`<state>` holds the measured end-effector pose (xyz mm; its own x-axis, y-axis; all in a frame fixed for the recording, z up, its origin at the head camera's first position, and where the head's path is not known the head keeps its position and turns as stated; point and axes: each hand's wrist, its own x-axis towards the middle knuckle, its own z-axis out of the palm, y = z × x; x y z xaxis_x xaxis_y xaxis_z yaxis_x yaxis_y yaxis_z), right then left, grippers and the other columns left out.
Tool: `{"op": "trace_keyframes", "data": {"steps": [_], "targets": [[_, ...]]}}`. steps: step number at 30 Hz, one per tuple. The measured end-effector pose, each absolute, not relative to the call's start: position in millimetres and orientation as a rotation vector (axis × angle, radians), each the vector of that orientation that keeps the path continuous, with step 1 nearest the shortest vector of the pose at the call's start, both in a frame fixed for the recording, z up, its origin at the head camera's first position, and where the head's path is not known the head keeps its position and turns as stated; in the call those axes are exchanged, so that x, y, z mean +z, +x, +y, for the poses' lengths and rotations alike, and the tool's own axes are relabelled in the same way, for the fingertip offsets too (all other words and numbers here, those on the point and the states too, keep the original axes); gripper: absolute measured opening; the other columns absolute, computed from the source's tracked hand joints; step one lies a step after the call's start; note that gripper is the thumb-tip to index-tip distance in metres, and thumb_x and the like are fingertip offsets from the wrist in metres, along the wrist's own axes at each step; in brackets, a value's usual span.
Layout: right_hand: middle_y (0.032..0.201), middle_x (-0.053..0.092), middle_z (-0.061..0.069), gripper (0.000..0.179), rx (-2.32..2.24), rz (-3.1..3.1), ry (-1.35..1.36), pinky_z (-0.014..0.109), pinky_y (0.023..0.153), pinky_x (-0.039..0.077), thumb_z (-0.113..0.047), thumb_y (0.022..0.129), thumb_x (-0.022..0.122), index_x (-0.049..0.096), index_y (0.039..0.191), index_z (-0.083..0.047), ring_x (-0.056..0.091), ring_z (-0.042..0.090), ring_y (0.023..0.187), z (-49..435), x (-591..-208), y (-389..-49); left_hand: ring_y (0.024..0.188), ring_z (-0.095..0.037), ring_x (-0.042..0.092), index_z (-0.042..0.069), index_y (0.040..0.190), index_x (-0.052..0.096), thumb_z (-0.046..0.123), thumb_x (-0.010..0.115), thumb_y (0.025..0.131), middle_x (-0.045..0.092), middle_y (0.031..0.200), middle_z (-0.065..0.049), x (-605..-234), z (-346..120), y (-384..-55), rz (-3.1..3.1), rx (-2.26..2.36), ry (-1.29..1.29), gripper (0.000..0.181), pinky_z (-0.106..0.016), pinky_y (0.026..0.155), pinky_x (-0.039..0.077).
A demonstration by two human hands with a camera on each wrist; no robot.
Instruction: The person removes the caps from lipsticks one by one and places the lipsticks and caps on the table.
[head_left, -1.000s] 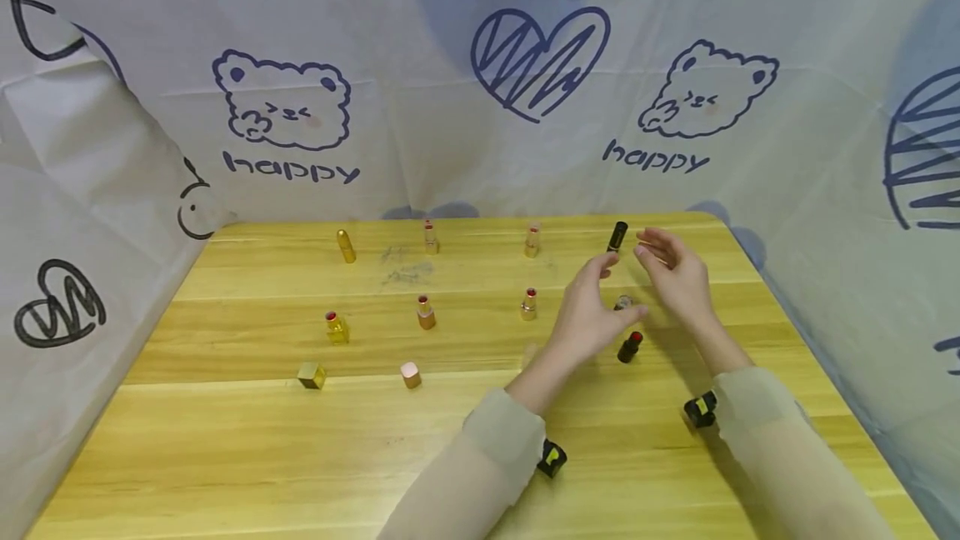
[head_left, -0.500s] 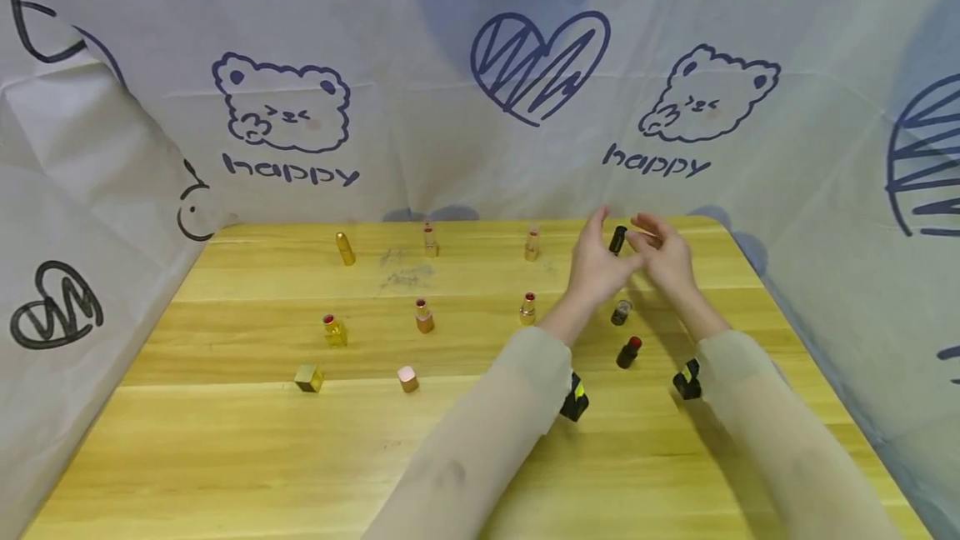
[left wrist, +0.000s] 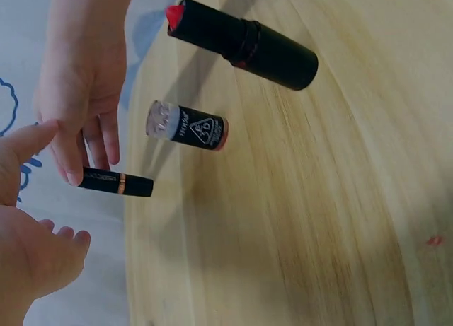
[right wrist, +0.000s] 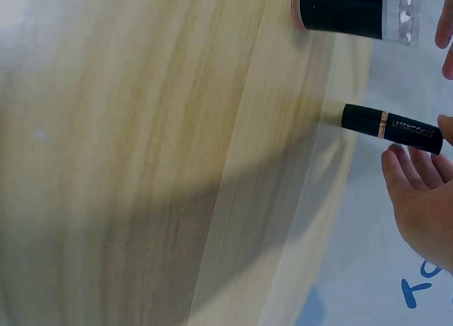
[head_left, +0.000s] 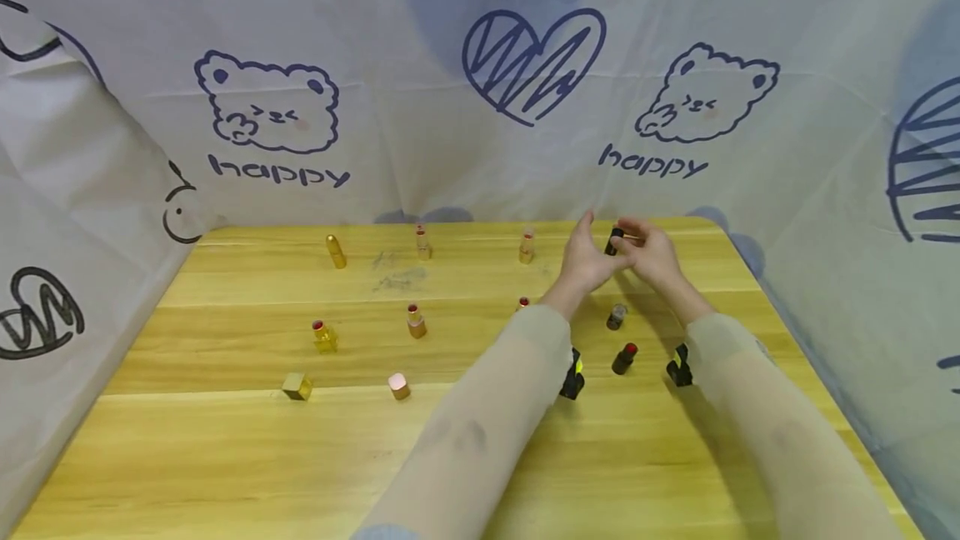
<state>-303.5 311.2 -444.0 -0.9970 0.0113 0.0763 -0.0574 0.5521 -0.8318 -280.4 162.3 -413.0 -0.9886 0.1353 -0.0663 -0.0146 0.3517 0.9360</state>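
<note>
Right hand (head_left: 652, 261): pinches tube (left wrist: 117, 182) near its top.
Left hand (head_left: 587, 263): loose, empty, just beside.
Change: right hand has met tube, apparently securing it.

The black tube (right wrist: 403, 130) wears a copper band (right wrist: 383, 124).

Pale beige sleeves (head_left: 480, 423), dark smudges (head_left: 472, 434); black wrist blocks (head_left: 572, 387), yellow-green patches (head_left: 579, 365).

The table (head_left: 225, 457) looks like smooth wood with a faint sheen, the curtain (head_left: 405, 132) matt, creased cloth. The black tube (right wrist: 414, 134) looks like smooth plastic, its band (right wrist: 382, 124) coppery metal; the sleeve (head_left: 472, 407) is matt cloth.
</note>
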Motion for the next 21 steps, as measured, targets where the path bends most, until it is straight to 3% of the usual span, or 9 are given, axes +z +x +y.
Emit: {"op": "trace_keyframes", "data": {"steps": [7,16,21], "targets": [[0.141,0.059,0.028,0.045,1.377,-2.751,0.018,0.053,0.106,0.051,-0.016,0.109,0.057,0.051,0.148,0.004,0.056,0.043,0.130,313.8,-445.9,-304.8,0.150,-0.024,0.038,0.022,0.166,0.026,0.021,0.089,0.086,0.035,0.167,0.002,-418.5,165.0,-284.7,2.434,1.688,0.105,0.102,-0.042,0.116,0.046],[0.139,0.060,0.025,0.045,1.326,-2.725,-0.007,0.055,0.109,0.048,-0.026,0.110,0.056,0.056,0.146,0.000,0.057,0.042,0.130,312.7,-442.1,-303.0,0.151,-0.024,0.038,0.021,0.167,0.023,0.015,0.087,0.086,0.033,0.168,0.000,-428.8,168.9,-295.7,2.424,1.638,0.120,0.103,-0.042,0.116,0.046],[0.135,0.062,0.023,0.045,1.339,-2.685,-0.013,0.051,0.105,0.052,-0.031,0.109,0.057,0.058,0.143,-0.001,0.059,0.039,0.125,309.5,-437.3,-304.0,0.150,-0.025,0.039,0.021,0.167,0.024,0.013,0.086,0.087,0.034,0.168,-0.001,-430.1,170.1,-299.2,2.430,1.630,0.108,0.101,-0.042,0.116,0.045]]}}
